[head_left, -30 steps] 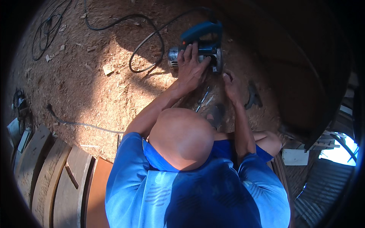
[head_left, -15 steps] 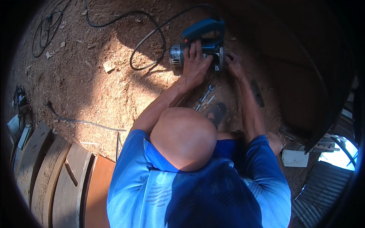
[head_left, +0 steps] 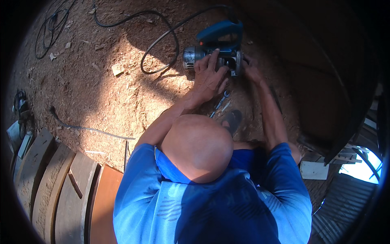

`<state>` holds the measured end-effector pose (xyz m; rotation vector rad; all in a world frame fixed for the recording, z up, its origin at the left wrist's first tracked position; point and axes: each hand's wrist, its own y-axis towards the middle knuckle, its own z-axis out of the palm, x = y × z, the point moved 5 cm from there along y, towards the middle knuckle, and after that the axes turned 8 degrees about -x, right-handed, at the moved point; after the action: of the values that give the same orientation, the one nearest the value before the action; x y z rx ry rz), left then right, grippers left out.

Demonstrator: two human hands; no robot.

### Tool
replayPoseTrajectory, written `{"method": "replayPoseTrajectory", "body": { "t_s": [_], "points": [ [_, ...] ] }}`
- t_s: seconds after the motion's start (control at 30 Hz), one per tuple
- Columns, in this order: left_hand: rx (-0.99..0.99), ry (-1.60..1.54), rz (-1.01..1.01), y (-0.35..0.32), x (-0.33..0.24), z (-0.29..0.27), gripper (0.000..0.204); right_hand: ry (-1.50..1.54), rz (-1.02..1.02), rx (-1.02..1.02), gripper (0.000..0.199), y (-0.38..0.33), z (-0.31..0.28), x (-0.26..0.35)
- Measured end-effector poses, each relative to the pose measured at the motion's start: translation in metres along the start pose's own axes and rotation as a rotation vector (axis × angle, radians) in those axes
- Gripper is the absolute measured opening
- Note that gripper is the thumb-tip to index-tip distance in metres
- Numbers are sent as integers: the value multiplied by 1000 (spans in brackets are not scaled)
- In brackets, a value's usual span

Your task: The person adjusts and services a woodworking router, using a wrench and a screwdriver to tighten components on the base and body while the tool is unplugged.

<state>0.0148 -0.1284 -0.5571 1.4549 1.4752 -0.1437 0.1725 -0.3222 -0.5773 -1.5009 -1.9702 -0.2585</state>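
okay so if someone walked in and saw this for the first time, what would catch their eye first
First the blue power saw at top centre on the sawdust ground, with the left hand pressed flat on it and the right hand at its right side in shadow. Next the black cord looping away to the upper left, and the curved wooden boards stacked at lower left.

Sawdust-covered ground (head_left: pixel 101 85) under a blue power saw (head_left: pixel 215 44)

The saw lies on the ground; its black cable (head_left: pixel 158 40) loops just left of it, a spanner (head_left: pixel 219 102) lies just below it, a wood chip (head_left: pixel 117 70) sits well left, and curved wooden boards (head_left: pixel 53 183) lie far to its lower left.
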Motion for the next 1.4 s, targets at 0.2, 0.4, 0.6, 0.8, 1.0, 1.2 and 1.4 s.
{"method": "replayPoseTrajectory", "body": {
  "t_s": [0.2,0.4,0.6,0.8,1.0,1.2,1.4],
  "points": [
    [656,-424,-803,-87,15,52,45,101,-32,-40,29,-1,-1,-4],
    [573,-495,-795,-99,33,90,34,45,-86,9,27,7,4,-8],
    [725,-705,-927,-89,26,77,28,86,-82,-38,28,-2,0,-2],
    [676,-1024,-1058,-83,21,68,26,148,530,-112,32,-81,10,-44],
    [668,-1190,-1163,-78,18,61,21,-467,473,516,47,-167,124,-56],
    [694,-984,-1162,-89,28,68,22,-270,690,220,45,-184,136,-96],
    [692,-689,-937,-99,43,72,27,403,829,-246,33,-215,112,-87]
  ]
}}
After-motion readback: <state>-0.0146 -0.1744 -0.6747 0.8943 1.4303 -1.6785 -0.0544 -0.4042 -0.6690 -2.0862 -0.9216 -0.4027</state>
